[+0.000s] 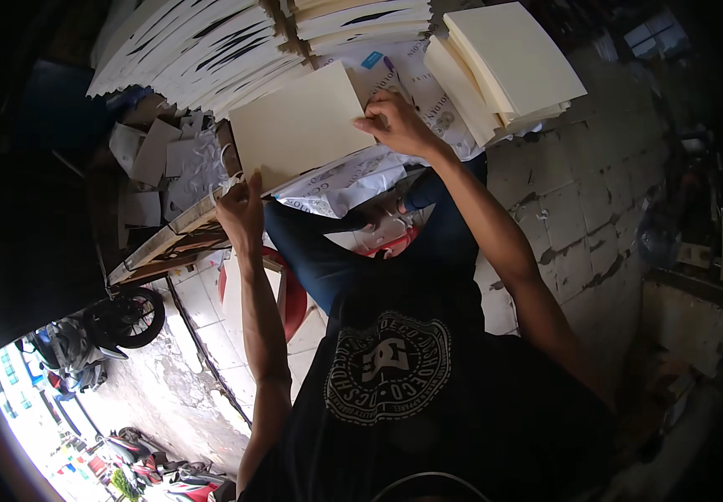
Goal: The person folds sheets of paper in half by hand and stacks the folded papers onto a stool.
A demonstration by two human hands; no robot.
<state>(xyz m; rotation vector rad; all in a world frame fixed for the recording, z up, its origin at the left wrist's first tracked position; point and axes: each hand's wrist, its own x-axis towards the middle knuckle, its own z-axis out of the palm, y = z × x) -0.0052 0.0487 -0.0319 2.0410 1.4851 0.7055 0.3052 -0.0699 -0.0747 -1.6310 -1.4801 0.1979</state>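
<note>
A flat cream card sheet [298,121] lies in front of me on the printed wrapping that covers the work table. My left hand [242,213] is closed at its near left corner, the thumb against the edge and the other fingers partly hidden below. At the right edge, my right hand [395,124] has its fingers curled and pinched on the sheet. White strips [229,177] hang beside the left fingers. Just beyond the right hand, a purple pen-like object [390,64] and a small blue tag [371,59] rest on the wrapping.
Tall stacks of cream sheets [198,50] stand along the far side. Another stack [516,63] sits at the right end of the table. Paper scraps [156,151] are heaped at the left. A red stool [294,305] is by my left leg; a motorcycle wheel [131,318] shows at lower left.
</note>
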